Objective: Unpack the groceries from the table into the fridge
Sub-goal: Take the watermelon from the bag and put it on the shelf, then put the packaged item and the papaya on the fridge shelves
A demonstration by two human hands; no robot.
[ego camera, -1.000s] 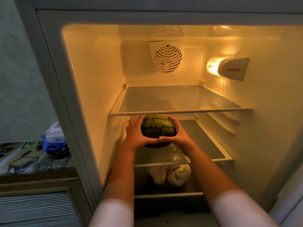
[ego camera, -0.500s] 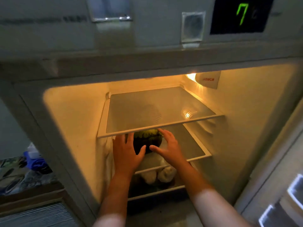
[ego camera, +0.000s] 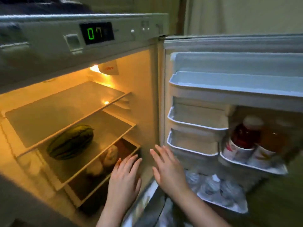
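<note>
A dark green striped watermelon (ego camera: 71, 141) lies on the second glass shelf (ego camera: 113, 126) of the open, lit fridge (ego camera: 142, 99). Nothing touches it. My left hand (ego camera: 125, 179) hovers outside the fridge opening, in front of the lower shelves, palm down with fingers spread and empty. My right hand (ego camera: 168, 167) is beside it, near the hinge side between the cabinet and the door, also flat, open and empty. Both hands are well to the right of and below the watermelon.
The top glass shelf (ego camera: 54, 110) is bare. Pale bagged items (ego camera: 111, 155) lie on the shelf under the watermelon. The open door (ego camera: 229, 89) at right holds a red-liquid bottle (ego camera: 246, 134), an amber bottle (ego camera: 272, 138), and several wrapped bottles (ego camera: 211, 185) in its lowest rack.
Both hands have let go of the watermelon, left it on the second shelf and drawn back out of the fridge to the right. The view has swung right onto the door.
</note>
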